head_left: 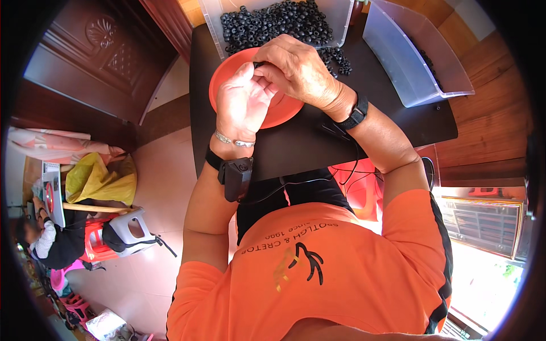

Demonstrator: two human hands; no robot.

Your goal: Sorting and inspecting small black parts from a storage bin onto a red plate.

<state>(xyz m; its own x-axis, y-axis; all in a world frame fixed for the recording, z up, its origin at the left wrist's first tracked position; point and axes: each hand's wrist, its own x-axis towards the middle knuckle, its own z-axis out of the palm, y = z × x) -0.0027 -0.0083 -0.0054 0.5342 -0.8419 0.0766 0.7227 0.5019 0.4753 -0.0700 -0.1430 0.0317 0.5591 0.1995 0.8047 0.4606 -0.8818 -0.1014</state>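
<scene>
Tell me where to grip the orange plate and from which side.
Grip the orange plate by its bare left rim, coming from the person's left. It lies flat on the black table, and both the left hand and right hand hover over its centre and right part, while the bin of black rings crowds its far edge.

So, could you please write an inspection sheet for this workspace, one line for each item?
Surface: dark table, mostly covered.
Job's things: orange dish under the hands; clear bin of small black rings; loose black rings beside it.
Clutter: second clear bin at right.
Grippers: left hand and right hand meet over the dish, pinching a small black part.
Cables: black wires at the table's near edge; wrist device.
Surroundings: wooden door, yellow bag, another person at far left.
</scene>
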